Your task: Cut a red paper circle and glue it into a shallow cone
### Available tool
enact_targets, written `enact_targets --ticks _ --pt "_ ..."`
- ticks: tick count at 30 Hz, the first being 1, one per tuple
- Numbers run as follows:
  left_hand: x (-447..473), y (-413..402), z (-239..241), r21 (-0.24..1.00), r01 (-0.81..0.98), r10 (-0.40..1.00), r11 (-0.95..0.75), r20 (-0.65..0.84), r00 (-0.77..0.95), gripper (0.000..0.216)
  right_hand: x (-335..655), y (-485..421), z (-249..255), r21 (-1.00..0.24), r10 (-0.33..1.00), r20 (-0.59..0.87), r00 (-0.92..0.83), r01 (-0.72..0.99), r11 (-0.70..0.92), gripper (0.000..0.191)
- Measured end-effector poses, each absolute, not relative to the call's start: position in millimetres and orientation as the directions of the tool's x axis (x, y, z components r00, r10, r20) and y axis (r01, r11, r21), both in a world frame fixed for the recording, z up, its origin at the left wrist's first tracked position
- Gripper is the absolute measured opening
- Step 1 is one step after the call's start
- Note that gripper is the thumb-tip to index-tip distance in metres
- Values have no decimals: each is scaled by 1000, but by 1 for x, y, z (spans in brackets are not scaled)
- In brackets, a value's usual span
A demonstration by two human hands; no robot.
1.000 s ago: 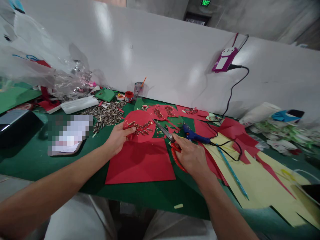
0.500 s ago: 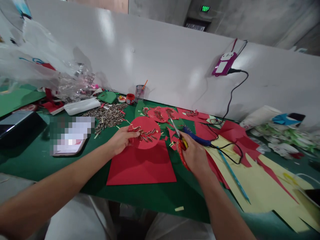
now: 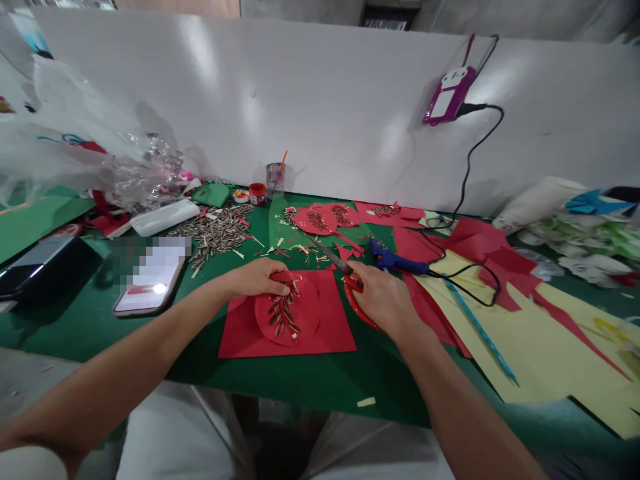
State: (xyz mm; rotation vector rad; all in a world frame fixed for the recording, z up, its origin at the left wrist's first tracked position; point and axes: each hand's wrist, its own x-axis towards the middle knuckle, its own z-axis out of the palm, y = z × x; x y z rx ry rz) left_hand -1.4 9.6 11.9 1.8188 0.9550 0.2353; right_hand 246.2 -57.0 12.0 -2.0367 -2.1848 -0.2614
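Note:
My left hand (image 3: 263,279) grips the upper left edge of a red paper disc (image 3: 306,310), thumb on its face. Brown striped seeds (image 3: 283,313) form a leafy sprig on the disc. Under it lies a red paper sheet (image 3: 340,327) on the green table. In my right hand (image 3: 380,297) are scissors (image 3: 333,255) with red handles, the blades pointing up and left toward the paper scraps. Farther back, more red discs (image 3: 327,219) carry similar seed sprigs.
A pile of seeds (image 3: 223,230) and a phone (image 3: 153,277) lie on the left. To the right are a blue glue gun (image 3: 400,261) with a black cord, a blue pencil (image 3: 480,330) and yellow paper (image 3: 545,360). A paint jar (image 3: 257,194) stands by the white partition (image 3: 320,113).
My left hand has lowered the disc onto the red sheet and turned it, so the sprig now runs upright. My right hand with the scissors has shifted slightly. The view has tilted down.

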Motion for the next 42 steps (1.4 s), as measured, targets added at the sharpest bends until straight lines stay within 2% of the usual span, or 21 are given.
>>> enact_targets --ticks 2,4,6,7,11,14,19,23,36,42 --pt "-3 5 18 694 616 766 -373 -145 626 31 247 -57 12 36 971 227 -76 997 70 32" --pt "-6 -8 25 523 694 830 -495 49 555 40 248 -57 12 35 971 227 -74 997 68 33" --pt "-12 -30 30 353 722 803 -595 249 541 42 248 -58 12 35 970 234 -64 998 57 32" --pt "-15 -42 31 307 710 773 -634 280 569 42 248 -58 11 37 968 243 -61 998 54 31" --pt "-24 -83 19 204 602 635 -772 190 749 51 247 -57 8 47 953 297 -64 998 52 30" --pt "-31 -96 2 124 577 590 -807 166 790 59 247 -56 3 18 941 330 -80 997 79 31" --pt "-40 -96 -13 70 560 563 -825 176 807 63 241 -56 -4 -150 910 360 -206 950 275 36" --pt "-45 -94 -13 21 532 528 -846 169 832 64 231 -59 -8 -240 915 296 -276 905 351 30" --pt "-64 -94 -11 64 582 585 -811 126 801 67 231 -56 -12 -239 922 241 -304 902 360 29" --pt "-59 -99 -10 43 584 585 -811 102 804 65 230 -57 -12 -227 915 253 -313 901 371 27"
